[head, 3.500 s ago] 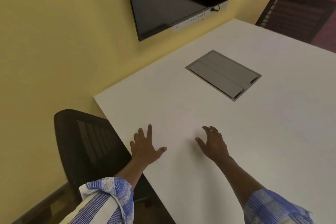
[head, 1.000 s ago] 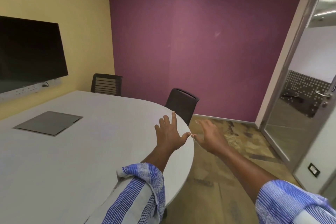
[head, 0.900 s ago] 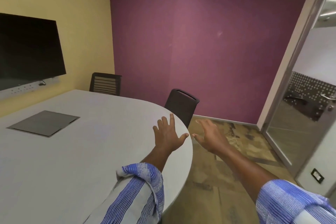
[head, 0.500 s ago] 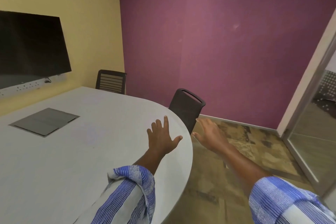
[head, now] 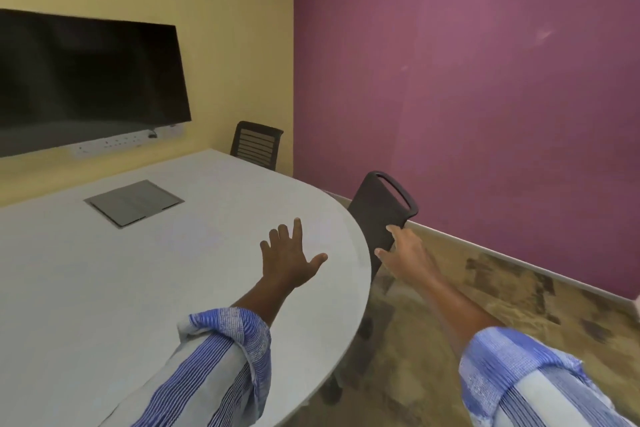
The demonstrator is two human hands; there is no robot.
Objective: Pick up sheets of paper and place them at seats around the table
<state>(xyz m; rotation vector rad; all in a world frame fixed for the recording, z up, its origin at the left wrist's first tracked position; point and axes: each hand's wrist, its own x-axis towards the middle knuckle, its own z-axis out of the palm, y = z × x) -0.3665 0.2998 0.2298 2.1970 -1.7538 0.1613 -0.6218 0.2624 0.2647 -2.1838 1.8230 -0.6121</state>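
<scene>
Sheets of paper are nowhere in view: neither hand holds one and none shows on the table [head: 145,288]. The left hand [head: 289,258] hovers flat, fingers spread, over the table's rounded end; the right hand [head: 403,253] reaches open and empty past the edge, near the back of the nearest chair [head: 379,215], though contact cannot be judged. A second chair [head: 256,144] stands at the far edge. This looks like moving between seats; the next move calls for finding the paper first
</scene>
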